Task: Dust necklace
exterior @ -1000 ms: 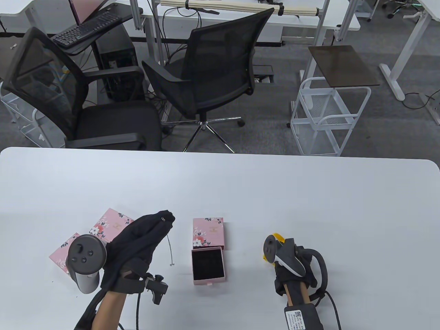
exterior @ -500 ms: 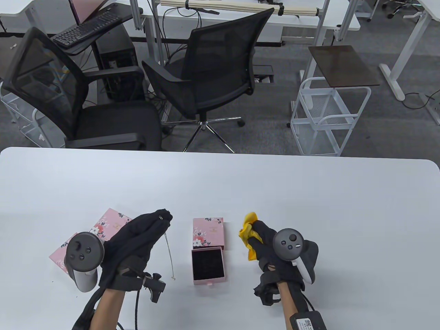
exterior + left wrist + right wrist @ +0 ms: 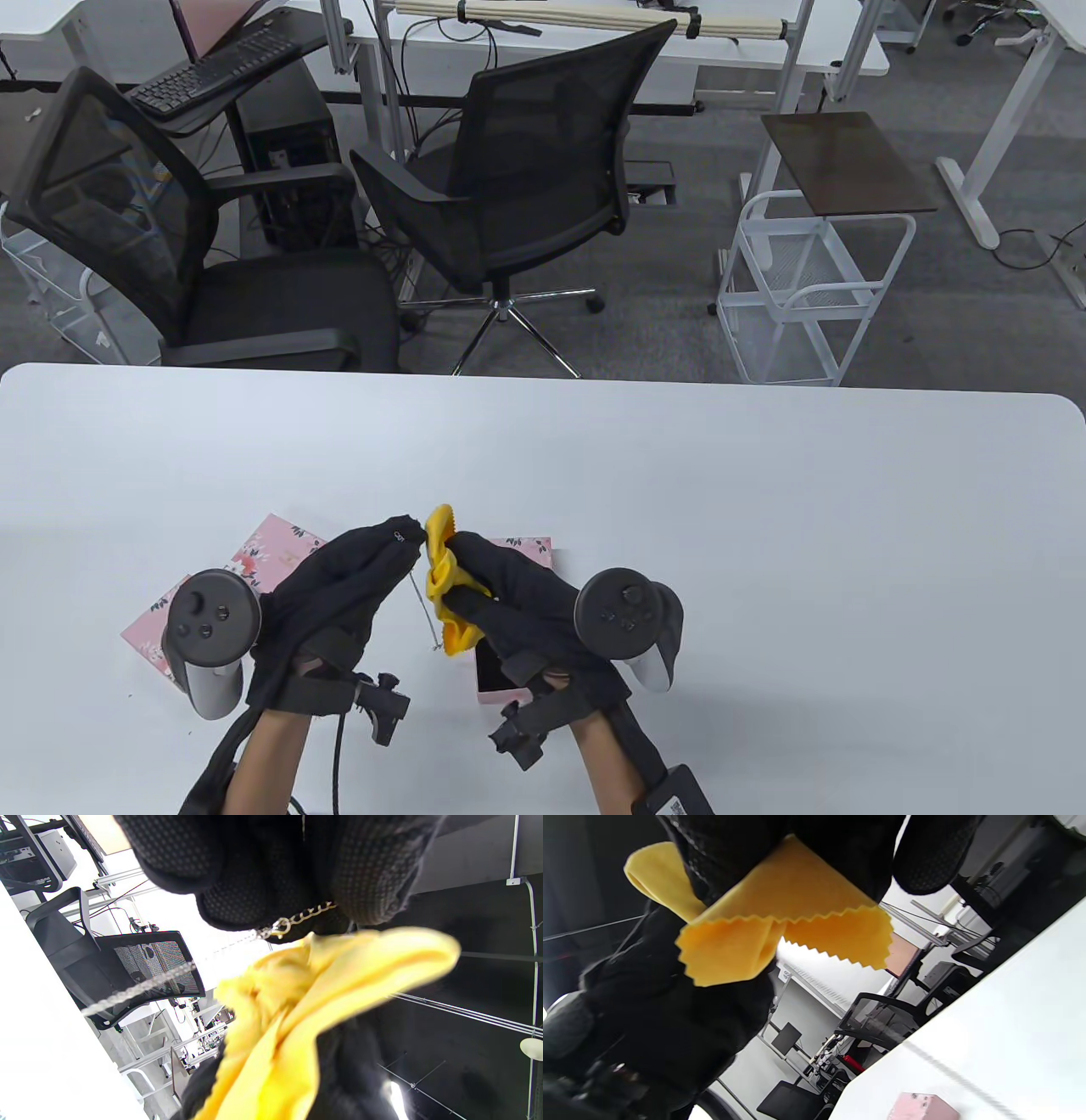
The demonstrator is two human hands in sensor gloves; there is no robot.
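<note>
Two hands meet above the table [image 3: 764, 509]. The left hand [image 3: 339, 594] pinches the top of the necklace [image 3: 422, 598] between its fingertips, and the chain hangs down from that pinch. The right hand [image 3: 517, 607] clutches a yellow cloth [image 3: 445, 577], pressed against the chain just below and beside the pinch. Under the right hand sits an open pink box [image 3: 496, 679], mostly hidden by it; its sleeve [image 3: 530, 548] peeks out behind. Left of the pinch, under the left hand, lie two more pink boxes [image 3: 263, 552].
</note>
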